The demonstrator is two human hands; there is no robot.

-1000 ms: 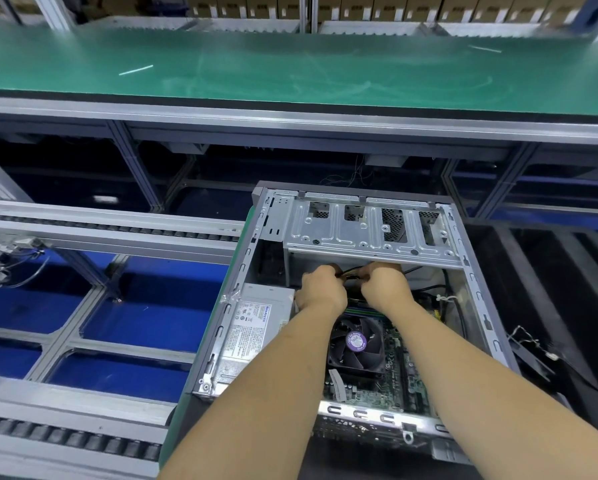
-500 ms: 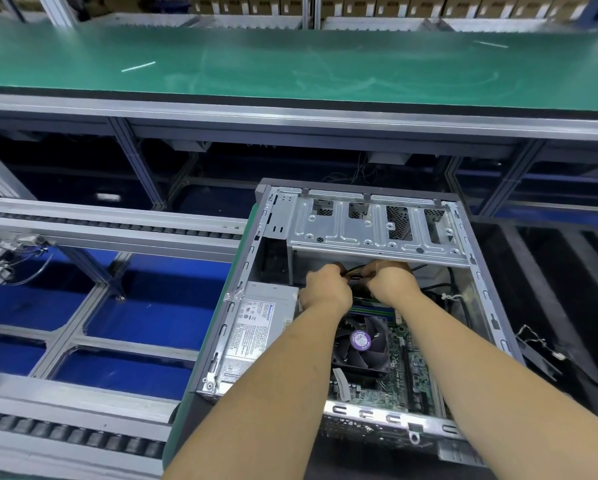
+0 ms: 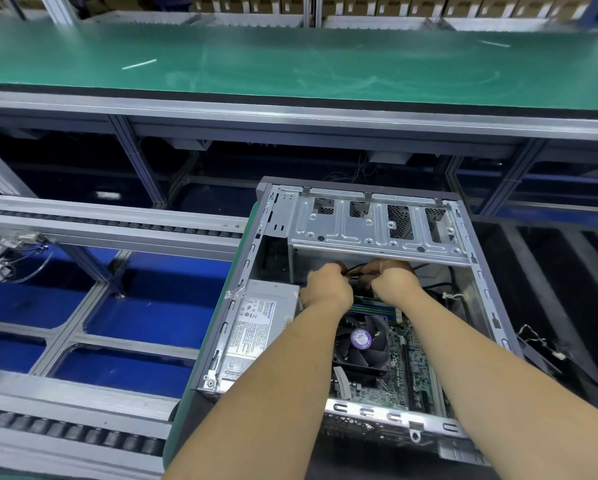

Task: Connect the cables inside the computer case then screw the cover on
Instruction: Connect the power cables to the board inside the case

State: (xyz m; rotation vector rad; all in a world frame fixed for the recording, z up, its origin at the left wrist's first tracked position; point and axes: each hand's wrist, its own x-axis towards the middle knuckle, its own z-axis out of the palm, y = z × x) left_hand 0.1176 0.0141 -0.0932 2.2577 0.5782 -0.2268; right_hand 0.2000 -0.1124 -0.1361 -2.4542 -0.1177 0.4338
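Grey sheet steel forms the open case (image 3: 477,278), which is laid on its side on a green-edged pallet (image 3: 186,407) in the near middle of the scene, its cover off and its inside exposed. Both hands are reached into it, just under the near edge of the drive cage (image 3: 377,233) at the far end. The left hand (image 3: 328,289) is curled, back upward, around a bundle of cables (image 3: 354,271); the right hand (image 3: 392,280) is curled around the same bundle from the right, the two hands almost touching. Yellow and black wires are seen between the knuckles, but the connector is hidden by the fingers, so whether it is plugged in cannot be told.

To the left of the hands, the power supply (image 3: 259,327) is seated against the left wall, its label upward. Near the forearms, a fan (image 3: 361,341) with a purple hub is mounted on the motherboard (image 3: 415,372), partly covered by the left forearm. A white cable tie (image 3: 455,296) is seen by the right wall.

A roller conveyor (image 3: 110,233) runs off to the left over blue panels. Beyond the case, a long green counter (image 3: 290,64) is spread across the far side, with cardboard boxes (image 3: 411,3) ranked behind it.
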